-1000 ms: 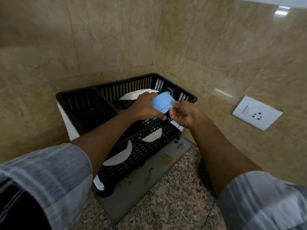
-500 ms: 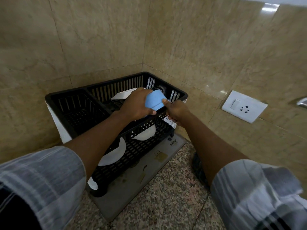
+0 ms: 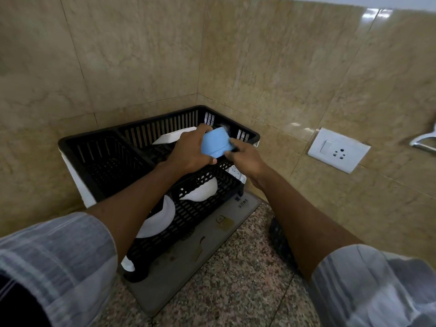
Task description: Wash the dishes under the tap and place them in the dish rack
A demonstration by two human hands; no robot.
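Since a moment ago, the small light-blue plastic cup (image 3: pixel 216 143) is being tipped further over, its base now turned up toward the tiled wall corner, and both hands are staying above the far right compartment. The person's left hand (image 3: pixel 188 152) is gripping the cup, fingers curled over its top side and thumb under its lower rim. The right hand (image 3: pixel 245 155) is pinching the cup's right edge with curled fingers. The cup is hanging just above the black slotted plastic dish rack (image 3: pixel 146 175), not touching it.

The rack is sitting in the back corner of the speckled granite worktop (image 3: pixel 236 289), on a grey rectangular drying mat (image 3: pixel 188 263) printed with the word HOME. A white flat plate (image 3: pixel 174 136) is leaning at the rack's far side, just beyond the left hand. Two white round bowls or plates (image 3: pixel 200 193) are showing through the rack's near wall, one under the left forearm. The left compartment of the rack is lying in shadow.

A white wall socket with a switch (image 3: pixel 338 149) is sitting on the right-hand tiles, well apart from the rack. A chrome fitting (image 3: pixel 424 142) is showing at the right edge. Grey striped sleeves (image 3: pixel 54 263) are covering both upper arms.
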